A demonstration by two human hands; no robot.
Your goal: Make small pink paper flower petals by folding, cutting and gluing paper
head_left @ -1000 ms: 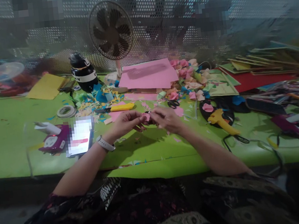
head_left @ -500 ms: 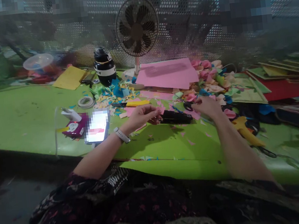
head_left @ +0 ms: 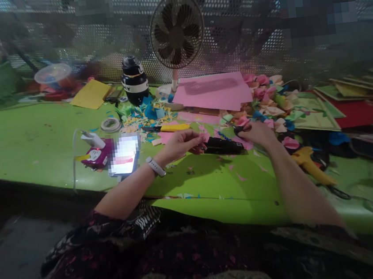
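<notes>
My left hand (head_left: 187, 142), with a white band at the wrist, is closed in a pinch on a small piece of pink paper (head_left: 203, 133). Just right of those fingertips lies a black oblong object (head_left: 224, 146), perhaps a stapler. My right hand (head_left: 258, 133) has its fingers closed on the dark handles of a pair of scissors (head_left: 238, 130), whose blades point away to the upper left. Behind my left hand rests a yellow cutter knife (head_left: 173, 127) among pink scraps.
Pink sheets (head_left: 213, 90) lie before a fan (head_left: 177, 31), with folded paper flowers (head_left: 264, 91) to their right. A yellow glue gun (head_left: 312, 166) is near my right forearm. Left of my hands are a phone (head_left: 124, 154), a tape roll (head_left: 111, 125) and a black bottle (head_left: 135, 82).
The whole view has shifted slightly. My right fingers now cover more of the scissors' handles. My left hand keeps its pinch in nearly the same place.
</notes>
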